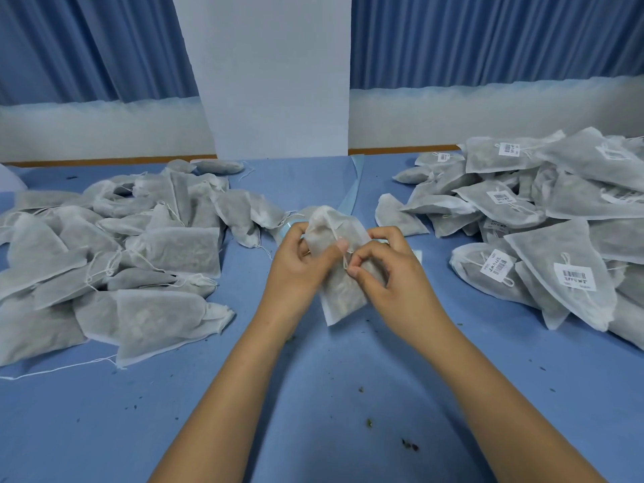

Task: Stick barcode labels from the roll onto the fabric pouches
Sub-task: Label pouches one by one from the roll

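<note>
A white fabric pouch (339,291) with dark filling hangs above the middle of the blue table. My left hand (299,263) grips its left side, thumb lying across the front. My right hand (383,270) pinches the pouch's drawstring near the centre with thumb and forefinger. Behind my hands, a light blue label roll (286,229) peeks out, mostly hidden by the pouch. Its blue backing strip (352,193) trails toward the back of the table.
A heap of pouches without labels (115,256) fills the left of the table (313,395). On the right lies a heap of pouches with barcode labels (543,235). Dark crumbs (409,446) dot the table surface. A white panel (275,74) and blue curtains stand behind.
</note>
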A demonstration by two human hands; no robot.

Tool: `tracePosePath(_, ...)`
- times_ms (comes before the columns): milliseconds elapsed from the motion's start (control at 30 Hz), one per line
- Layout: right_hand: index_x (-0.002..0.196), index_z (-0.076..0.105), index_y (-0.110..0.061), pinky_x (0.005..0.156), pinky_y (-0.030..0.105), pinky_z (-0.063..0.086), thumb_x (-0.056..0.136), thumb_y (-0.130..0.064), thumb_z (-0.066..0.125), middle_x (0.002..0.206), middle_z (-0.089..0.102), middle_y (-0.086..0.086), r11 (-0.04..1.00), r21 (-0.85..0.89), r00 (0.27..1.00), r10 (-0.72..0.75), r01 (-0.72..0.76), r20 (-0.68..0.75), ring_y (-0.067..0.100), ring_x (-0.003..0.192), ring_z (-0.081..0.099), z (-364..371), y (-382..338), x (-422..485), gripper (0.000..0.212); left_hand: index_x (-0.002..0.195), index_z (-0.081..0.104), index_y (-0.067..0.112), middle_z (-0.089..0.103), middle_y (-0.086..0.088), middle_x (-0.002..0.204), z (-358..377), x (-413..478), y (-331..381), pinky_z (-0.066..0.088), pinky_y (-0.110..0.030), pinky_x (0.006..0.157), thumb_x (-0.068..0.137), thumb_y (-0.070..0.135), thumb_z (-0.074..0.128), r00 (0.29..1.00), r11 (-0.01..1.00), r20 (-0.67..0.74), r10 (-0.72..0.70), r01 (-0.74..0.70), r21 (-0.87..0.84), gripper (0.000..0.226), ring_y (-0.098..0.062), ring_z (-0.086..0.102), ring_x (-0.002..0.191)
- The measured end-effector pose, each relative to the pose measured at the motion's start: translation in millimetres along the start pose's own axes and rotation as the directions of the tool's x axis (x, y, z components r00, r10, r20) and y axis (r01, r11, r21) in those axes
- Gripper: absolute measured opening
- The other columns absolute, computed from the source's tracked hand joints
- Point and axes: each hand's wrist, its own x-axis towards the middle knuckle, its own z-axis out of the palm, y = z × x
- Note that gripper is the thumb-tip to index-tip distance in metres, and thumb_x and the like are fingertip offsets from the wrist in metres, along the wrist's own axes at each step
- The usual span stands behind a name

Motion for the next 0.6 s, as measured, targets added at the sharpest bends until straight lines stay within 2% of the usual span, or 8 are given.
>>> tracePosePath(167,0.081,0.066,-0.004,0.082,0.005,0.034,0.084,-0.001,0.067,0.11,0.049,0.004,0.998,-0.041,0.998,-0.04,0.042,0.047,0.002,0.097,0.051,2,1,0,0.004,0.107,0.06,0.012,0.068,-0.013,0.103,0,1,-7,0.053,-0.047,0.089,0.082,0.018,0.076,0.992,0.992,-0.112,0.05,-0.036,0.123,0.03,-0.031,0.063,0.1)
tracePosePath(233,0.082,0.066,-0.005,0.084,0.01,0.037,0.085,-0.003,0.065,0.104,0.054,0.003,0.995,-0.096,0.996,-0.044,0.037,-0.081,0.005,0.092,0.053,-7,8,5,0.004,0.114,0.055,0.022,0.066,0.003,0.104,-3,4,-11,0.051,-0.023,0.087,0.082,0.016,0.076,0.977,0.979,-0.189,0.103,-0.066,0.191,0.039,-0.017,0.061,0.103)
tracePosePath(300,0.087,0.065,-0.007,0.089,0.023,0.039,0.088,-0.008,0.061,0.099,0.058,0.002,0.98,-0.19,0.964,0.006,-0.059,-0.267,0.017,0.098,0.054,-23,23,14,0.004,0.129,0.042,0.034,0.056,0.015,0.117,-3,3,-10,0.036,0.002,0.081,0.079,0.011,0.077,0.942,0.938,-0.252,0.221,-0.134,0.321,0.065,0.0,0.053,0.108)
tracePosePath(367,0.095,0.065,-0.007,0.091,0.03,0.038,0.093,-0.018,0.057,0.099,0.061,0.002,0.945,-0.224,0.929,0.155,-0.239,-0.337,0.022,0.104,0.053,-36,36,20,0.014,0.126,0.04,0.034,0.043,0.005,0.138,-2,4,-12,0.029,0.005,0.077,0.078,0.001,0.074,0.897,0.858,-0.251,0.365,-0.219,0.465,0.067,0.005,0.043,0.117)
tracePosePath(433,0.089,0.067,-0.012,0.082,0.03,0.04,0.095,-0.029,0.054,0.089,0.062,-0.005,0.908,-0.173,0.912,0.339,-0.382,-0.233,0.017,0.091,0.056,-38,45,25,0.023,0.107,0.051,0.029,0.033,-0.006,0.149,-1,3,-15,0.029,-0.001,0.071,0.079,-0.002,0.071,0.872,0.761,-0.219,0.438,-0.229,0.607,0.047,0.021,0.038,0.106)
tracePosePath(467,0.08,0.066,-0.017,0.072,0.027,0.039,0.094,-0.033,0.054,0.077,0.06,-0.01,0.899,-0.117,0.901,0.404,-0.423,-0.157,0.013,0.078,0.055,-36,46,27,0.024,0.097,0.055,0.027,0.034,-0.006,0.149,0,3,-17,0.029,-0.002,0.07,0.081,-0.003,0.069,0.876,0.738,-0.204,0.436,-0.219,0.639,0.036,0.026,0.038,0.097)
tracePosePath(533,0.073,0.064,-0.023,0.06,0.021,0.037,0.092,-0.034,0.059,0.066,0.058,-0.014,0.887,-0.017,0.885,0.459,-0.461,-0.073,0.007,0.065,0.052,-31,46,31,0.022,0.081,0.061,0.021,0.046,0.0,0.137,2,4,-22,0.03,0.001,0.072,0.082,-0.005,0.065,0.895,0.744,-0.18,0.408,-0.212,0.634,0.027,0.016,0.045,0.089)
tracePosePath(600,0.088,0.069,-0.021,0.063,0.019,0.041,0.087,-0.033,0.065,0.08,0.066,-0.01,0.88,0.021,0.878,0.474,-0.474,-0.068,0.006,0.074,0.059,-31,48,33,0.013,0.072,0.063,0.021,0.06,0.007,0.105,5,4,-27,0.033,-0.003,0.069,0.08,-0.009,0.061,0.919,0.79,-0.169,0.356,-0.198,0.581,0.032,0.001,0.053,0.082)
